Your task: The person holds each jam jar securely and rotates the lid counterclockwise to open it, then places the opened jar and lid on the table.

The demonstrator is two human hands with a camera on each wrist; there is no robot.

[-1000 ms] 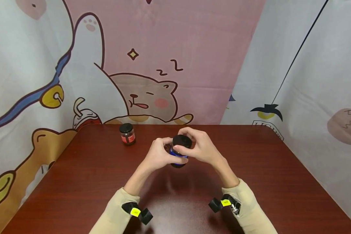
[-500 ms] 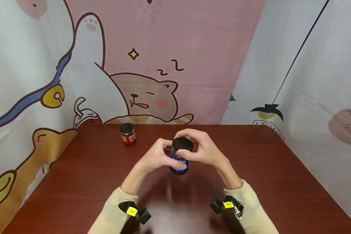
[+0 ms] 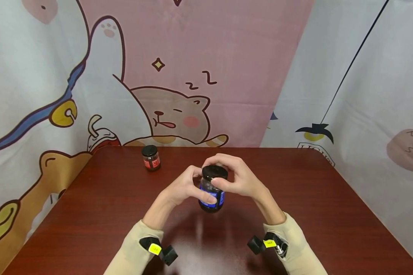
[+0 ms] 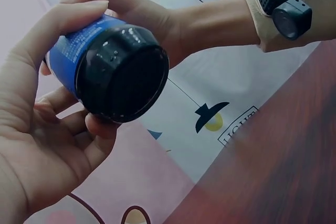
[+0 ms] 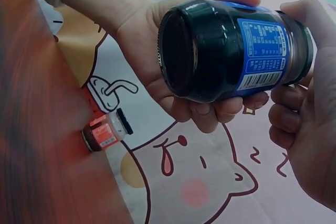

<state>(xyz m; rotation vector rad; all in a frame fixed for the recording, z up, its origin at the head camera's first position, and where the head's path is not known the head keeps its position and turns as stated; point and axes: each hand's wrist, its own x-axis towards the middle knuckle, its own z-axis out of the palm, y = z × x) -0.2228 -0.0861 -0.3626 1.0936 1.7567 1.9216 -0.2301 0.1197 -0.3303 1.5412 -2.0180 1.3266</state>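
Note:
Both hands hold one glass jar (image 3: 210,185) with a blue label and dark contents, raised above the table. My left hand (image 3: 181,186) grips its body, thumb across the label. The black lid (image 3: 215,172) is pinched by my right hand (image 3: 240,177), fingers around its far side and thumb on the near side. In the left wrist view the dark base of the jar (image 4: 125,74) faces the camera. A barcode shows on the blue label (image 5: 262,51) in the right wrist view, and the lid (image 5: 304,53) sits on the jar's neck.
A second jar (image 3: 151,158), with a black lid and red label, stands near the back left edge of the dark red table (image 3: 89,214). Behind the table hangs a cartoon-printed cloth (image 3: 241,76). Small cameras (image 3: 168,254) are strapped to both wrists.
The blue-labelled jar has come down slightly toward the person and tilted so more of its label shows. Both hands have kept their grip, the right on the lid.

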